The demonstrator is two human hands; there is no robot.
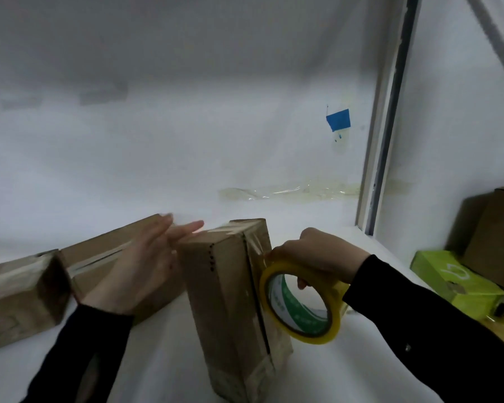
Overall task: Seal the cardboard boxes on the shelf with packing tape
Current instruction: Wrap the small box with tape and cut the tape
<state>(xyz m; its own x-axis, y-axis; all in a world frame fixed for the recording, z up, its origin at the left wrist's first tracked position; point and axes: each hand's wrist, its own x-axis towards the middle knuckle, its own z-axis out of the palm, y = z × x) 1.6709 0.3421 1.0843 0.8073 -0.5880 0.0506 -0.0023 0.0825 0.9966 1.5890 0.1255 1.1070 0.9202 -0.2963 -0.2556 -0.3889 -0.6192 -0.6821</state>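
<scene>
A tall narrow cardboard box (224, 301) stands upright on the white shelf (157, 359), with clear tape over its top and down its right side. My right hand (317, 257) grips a yellow roll of packing tape (300, 303) pressed against the box's right side near the top. My left hand (146, 263) is flat and open, fingers stretched, against the box's upper left edge. Behind it lies a long cardboard box (105, 251) with a taped seam, and another box (18, 298) sits at the far left.
A green carton (454, 280) and a brown box (498, 237) sit on the adjoining shelf at the right, past a grey metal upright (381, 158). Blue tape (338, 119) and crumpled clear tape (288, 191) stick to the white back wall.
</scene>
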